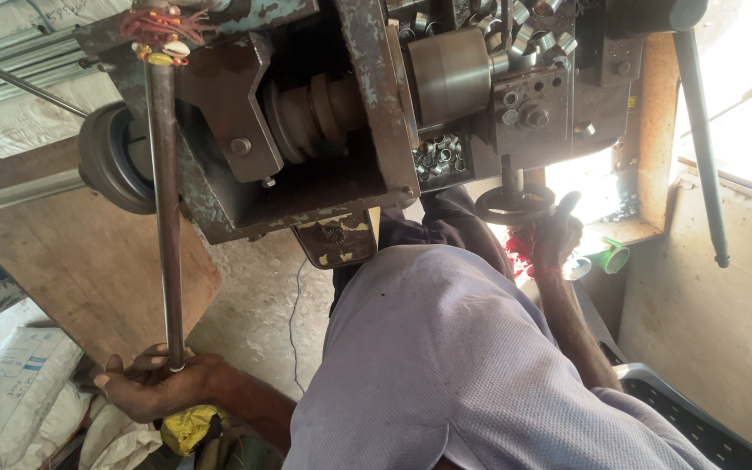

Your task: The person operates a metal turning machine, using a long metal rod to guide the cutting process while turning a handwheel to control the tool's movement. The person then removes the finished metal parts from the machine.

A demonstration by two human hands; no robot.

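Hands at the lathe: your left hand [154, 383] wraps the long rod [165, 218], your right hand [557, 233] clasps the handwheel [515, 205].
Keep the rod, which runs up into the machine [306, 113], straight; turn the wheel slowly.

a rough concrete floor [258, 300] is seen beneath the machine. a thin black cable [292, 313] is laid across it, and white sacks [10, 396] are piled at one edge.
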